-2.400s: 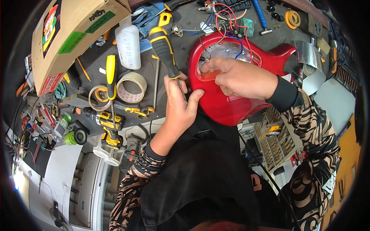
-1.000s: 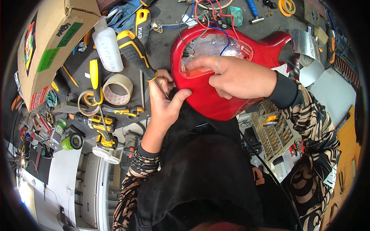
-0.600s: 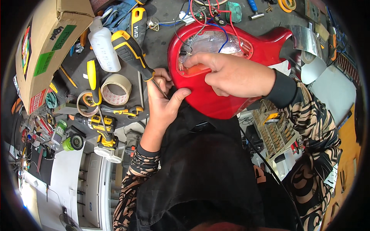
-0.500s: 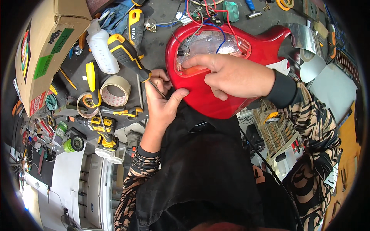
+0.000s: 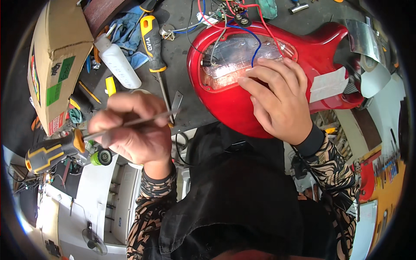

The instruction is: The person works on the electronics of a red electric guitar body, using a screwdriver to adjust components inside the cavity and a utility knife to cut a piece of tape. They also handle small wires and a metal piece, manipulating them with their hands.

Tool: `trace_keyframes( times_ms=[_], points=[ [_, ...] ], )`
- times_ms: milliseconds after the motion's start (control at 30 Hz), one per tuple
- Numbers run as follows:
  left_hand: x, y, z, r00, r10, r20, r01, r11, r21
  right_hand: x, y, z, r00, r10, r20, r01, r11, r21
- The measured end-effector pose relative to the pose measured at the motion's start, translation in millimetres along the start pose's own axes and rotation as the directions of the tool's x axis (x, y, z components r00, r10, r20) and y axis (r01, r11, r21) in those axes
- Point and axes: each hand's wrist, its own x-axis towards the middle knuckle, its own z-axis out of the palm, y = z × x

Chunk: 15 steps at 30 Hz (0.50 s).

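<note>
With our left hand (image 5: 134, 134) closed around the screwdriver (image 5: 56, 151) shaft, we should regrip its handle while our open right hand (image 5: 277, 102) steadies the red guitar body (image 5: 242, 104) at the table's near edge.

Person wearing long sleeves (image 5: 333, 173) showing tan-and-black swirling pattern; black cuffs peeking at wrists; black apron (image 5: 234, 190) covering torso; hands going bare.

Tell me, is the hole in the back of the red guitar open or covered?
Open. The guitar has no cover over its cavity; foil lining and red, blue and grey wires show inside. The right hand rests beside it.
</note>
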Motion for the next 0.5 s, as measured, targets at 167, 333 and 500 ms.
trace_keyframes(
  times_ms=[167, 333, 500],
  points=[
    [23, -34, 13, 0.961, 0.023, 0.277, -0.106, 0.951, 0.290, -12, 8, 16, 0.996, 0.037, -0.084, -0.036, 0.999, 0.013],
    [28, -37, 13, 0.892, -0.111, 0.437, -0.098, 0.898, 0.429, -15, 13, 18, 0.995, 0.059, -0.075, -0.058, 0.998, 0.022],
    [34, -33, 16, 0.865, -0.183, 0.467, -0.066, 0.881, 0.468, -16, 14, 16, 0.994, 0.089, -0.063, -0.087, 0.995, 0.038]
  ],
)
